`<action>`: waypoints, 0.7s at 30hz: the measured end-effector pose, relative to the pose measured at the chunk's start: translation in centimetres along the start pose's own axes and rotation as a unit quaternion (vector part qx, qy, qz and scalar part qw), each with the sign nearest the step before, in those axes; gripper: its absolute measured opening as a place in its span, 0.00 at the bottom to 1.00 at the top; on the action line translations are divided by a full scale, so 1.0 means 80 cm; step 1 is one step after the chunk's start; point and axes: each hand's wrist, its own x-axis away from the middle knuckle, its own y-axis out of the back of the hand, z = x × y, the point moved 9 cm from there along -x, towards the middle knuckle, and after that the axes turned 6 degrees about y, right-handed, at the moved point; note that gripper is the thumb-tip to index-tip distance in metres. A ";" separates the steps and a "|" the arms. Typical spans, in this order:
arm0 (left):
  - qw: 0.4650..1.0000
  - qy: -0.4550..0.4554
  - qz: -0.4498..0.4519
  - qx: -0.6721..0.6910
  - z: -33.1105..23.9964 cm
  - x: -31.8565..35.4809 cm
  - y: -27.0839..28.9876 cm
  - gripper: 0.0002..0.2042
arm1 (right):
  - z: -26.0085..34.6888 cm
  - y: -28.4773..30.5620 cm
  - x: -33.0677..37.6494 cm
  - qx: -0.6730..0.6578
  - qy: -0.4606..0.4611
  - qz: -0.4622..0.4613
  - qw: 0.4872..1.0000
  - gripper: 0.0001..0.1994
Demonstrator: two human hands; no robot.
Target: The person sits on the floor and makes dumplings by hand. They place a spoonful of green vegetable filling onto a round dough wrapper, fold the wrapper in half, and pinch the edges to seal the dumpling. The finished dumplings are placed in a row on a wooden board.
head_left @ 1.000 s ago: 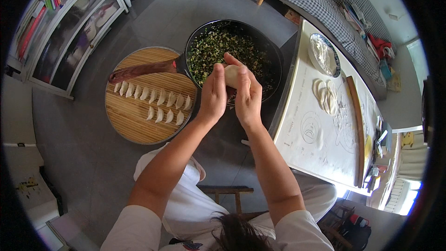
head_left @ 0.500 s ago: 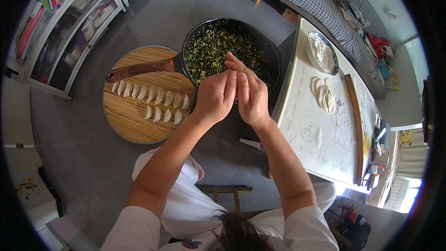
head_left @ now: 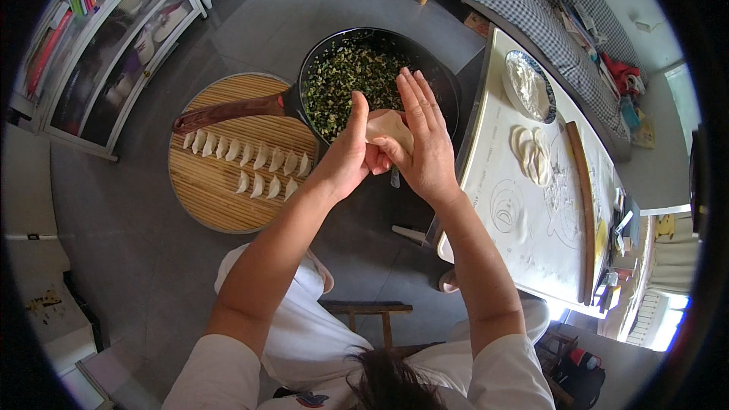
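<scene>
A pale dumpling wrapper (head_left: 389, 127) lies between my hands, over the near edge of the black pan (head_left: 448, 83). My left hand (head_left: 348, 150) cups it from beneath with the thumb raised. My right hand (head_left: 427, 137) is beside it, fingers stretched out straight and thumb touching the dough. Whether filling sits inside the wrapper I cannot tell. Chopped green filling (head_left: 345, 80) covers the pan's bottom. Two rows of shaped dumplings (head_left: 247, 153) rest on a round slatted bamboo tray (head_left: 205, 197), left of my hands.
The pan's wooden handle (head_left: 228, 112) extends over the tray. On the white table (head_left: 486, 258) to my right are a bowl of flour (head_left: 525, 85), a stack of wrappers (head_left: 531, 156) and a long rolling pin (head_left: 581, 212). A wooden stool (head_left: 368, 308) stands near my legs.
My hands were pressed together over the pan, hiding what they held. They have parted, the right fingers have straightened, and the wrapper now shows between them.
</scene>
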 end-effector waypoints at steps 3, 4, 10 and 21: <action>1.000 0.014 -0.001 0.020 0.007 -0.004 0.008 0.32 | -0.010 -0.015 0.008 -0.062 0.002 0.048 0.997 0.23; 1.000 0.009 -0.002 0.018 0.007 -0.004 0.010 0.31 | -0.011 -0.014 0.008 -0.087 -0.007 0.040 0.995 0.22; 0.998 -0.022 -0.018 -0.049 -0.003 -0.004 0.011 0.33 | -0.017 -0.006 0.016 -0.187 -0.036 -0.017 0.982 0.11; 0.986 -0.060 0.067 -0.144 -0.009 0.002 -0.008 0.14 | -0.033 -0.002 0.025 -0.202 -0.031 0.005 0.979 0.26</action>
